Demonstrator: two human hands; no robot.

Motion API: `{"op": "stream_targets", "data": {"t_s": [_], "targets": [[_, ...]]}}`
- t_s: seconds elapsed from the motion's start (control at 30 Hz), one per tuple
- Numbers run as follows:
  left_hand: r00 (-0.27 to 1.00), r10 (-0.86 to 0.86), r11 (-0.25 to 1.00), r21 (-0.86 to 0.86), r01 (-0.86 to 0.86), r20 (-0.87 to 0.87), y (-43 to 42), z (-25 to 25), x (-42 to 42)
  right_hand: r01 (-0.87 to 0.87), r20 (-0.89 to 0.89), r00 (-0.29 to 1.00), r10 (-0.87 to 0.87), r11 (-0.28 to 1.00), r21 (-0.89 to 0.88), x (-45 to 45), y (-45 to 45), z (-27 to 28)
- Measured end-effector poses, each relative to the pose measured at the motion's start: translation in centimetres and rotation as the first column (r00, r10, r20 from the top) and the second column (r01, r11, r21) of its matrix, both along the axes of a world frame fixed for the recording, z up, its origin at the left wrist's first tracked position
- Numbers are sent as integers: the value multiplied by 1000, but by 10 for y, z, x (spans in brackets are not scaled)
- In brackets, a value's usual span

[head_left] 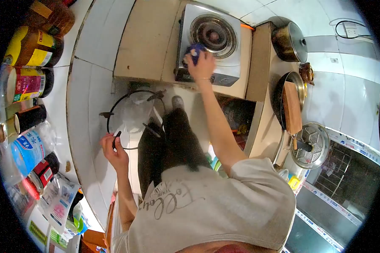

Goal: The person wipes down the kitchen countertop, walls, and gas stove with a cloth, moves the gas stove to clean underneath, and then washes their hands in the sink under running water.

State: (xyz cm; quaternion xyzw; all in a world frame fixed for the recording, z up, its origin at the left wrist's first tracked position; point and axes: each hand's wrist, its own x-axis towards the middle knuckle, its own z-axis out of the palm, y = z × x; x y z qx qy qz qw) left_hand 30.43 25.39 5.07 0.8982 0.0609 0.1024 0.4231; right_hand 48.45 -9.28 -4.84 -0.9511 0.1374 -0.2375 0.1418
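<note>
My left hand [115, 151] holds a round black pan support [107, 114] by one of its prongs, with the fingers closed on it. The ring hangs beside my legs, away from the stove. On the near left part of the steel gas stove [229, 68], my right hand [202, 67] presses a dark blue cloth [195, 50]. The cloth is bunched under the fingers, which partly hide it. Just beyond the hand is the round burner [215, 33], with no support over it.
Jars [29, 84] and packets [27, 149] crowd the left shelf. To the right stand a lidded pot [289, 42], a frying pan [278, 99] with a wooden board [292, 109] against it, and a steel strainer-like disc [321, 147]. A ledge [257, 63] borders the stove.
</note>
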Motion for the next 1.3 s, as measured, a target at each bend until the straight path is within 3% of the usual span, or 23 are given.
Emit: {"op": "stream_targets", "data": {"t_s": [0.13, 0.2, 0.23, 0.3, 0.33, 0.4, 0.43, 0.5, 0.53, 0.57, 0.63, 0.7, 0.8, 0.83, 0.9, 0.93, 0.97, 1.07, 1.1, 1.17, 1.2, 1.27, 1.3], "targets": [[998, -10, 1000, 16, 9, 54, -2, 1, 0, -129, -33, 991, 129, 992, 3, 33, 22, 4], [998, -20, 1000, 16, 19, 59, -4, 2, 1, -481, 9, 877, 481, 875, 56, 37, 24, 12], [997, -26, 1000, 13, 26, 66, -5, 3, 2, -475, 9, 880, 476, 878, 55, 30, 27, 13], [998, -34, 999, 19, 33, 48, -5, 4, 3, -795, -39, 595, 803, 594, 123, 2, 37, 15], [999, -34, 999, 28, 33, 32, -5, 4, 4, -792, -38, 599, 800, 599, 121, -12, 37, 20], [1000, -25, 1000, 18, 24, 15, -3, 3, 2, -653, 156, 754, 638, 702, 284, -41, 31, 35], [1000, -15, 1000, 10, 16, -6, -2, 2, 0, -652, 155, 754, 638, 701, 289, -51, 25, 39], [1000, -11, 1000, 0, 11, -5, 0, -1, -1, -333, 266, 917, 297, 938, 100, -65, 15, 43], [1000, -3, 1000, -15, 4, 4, 0, -3, -1, -286, 244, 934, 260, 955, 81, -66, 10, 21], [1000, -8, 1000, -15, 8, 8, 0, -5, 0, -282, 247, 935, 256, 956, 80, -70, 9, 3], [997, -77, 997, 24, 77, -1, 5, -8, 1, -353, 56, 927, 371, 914, -200, -78, 12, -38], [998, -67, 997, 40, 67, -14, 3, -3, 2, -323, 43, 940, 338, 924, -205, -86, 15, -66], [996, -85, 994, 63, 86, -25, 2, 2, 1, -519, -205, 845, 494, 850, -94, -108, 23, -83], [996, -92, 993, 71, 93, -16, 2, 2, 1, -512, -200, 851, 486, 853, -101, -112, 23, -87], [993, -118, 990, 72, 119, -21, 2, 3, 0, -516, -200, 791, 578, 806, 290, -118, 30, -62], [990, -139, 987, 76, 141, -25, 3, 3, 1, -493, -55, 839, 542, 798, 347, -118, 34, -45], [989, -145, 986, 77, 146, -15, 3, 3, 3, -491, -47, 842, 537, 801, 342, -114, 33, -31], [989, -145, 988, 56, 147, -40, 4, 4, 4, -358, 288, 918, 275, 886, 296, -99, 22, 6], [989, -147, 987, 58, 149, -31, 3, 3, 7, -358, 296, 916, 272, 886, 293, -93, 22, 1], [985, -158, 987, 13, 158, 68, 0, -2, 14, -80, 260, 965, 41, 986, 143, -76, 30, -25], [984, -159, 987, 14, 158, 81, -6, -1, 20, -119, 217, 971, 101, 990, 75, -76, 39, -39], [997, -49, 998, -48, 52, 58, -22, 3, 34, -292, 125, 953, 274, 944, 153, -80, 55, -51], [997, -52, 997, -46, 55, 63, -32, 6, 45, -362, -53, 924, 379, 911, 199, -86, 66, -71]]}}
